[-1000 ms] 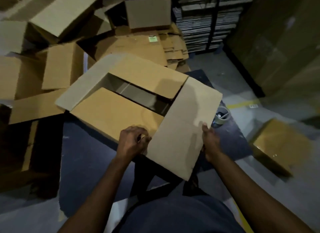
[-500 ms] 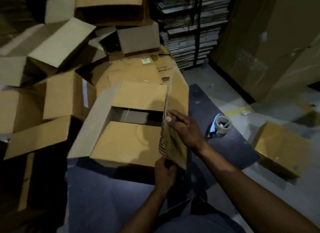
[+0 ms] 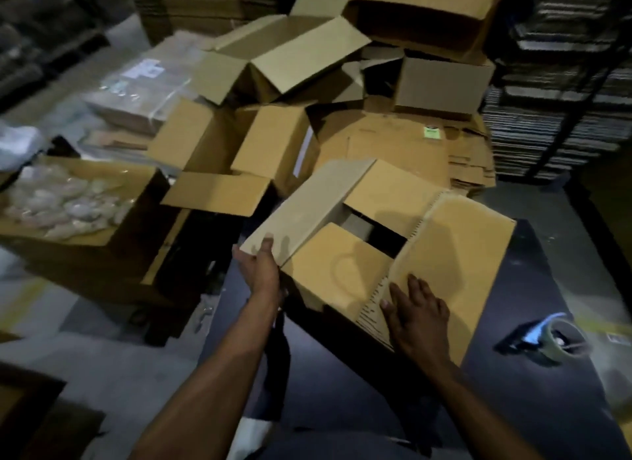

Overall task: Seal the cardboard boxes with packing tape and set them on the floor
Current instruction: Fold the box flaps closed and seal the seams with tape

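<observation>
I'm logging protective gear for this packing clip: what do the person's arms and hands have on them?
Nothing that shows. The left hand and right hand are bare, with no gloves; no ring, watch or wristband can be made out in the dim light. Both forearms are uncovered, with no sleeve up to the frame's bottom edge.

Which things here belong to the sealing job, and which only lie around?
Job: box on the table, left hand gripping its left flap, right hand flat on its right flap, tape dispenser.

Lying about: open boxes, flat cardboard stack, box of plastic bags.
</observation>
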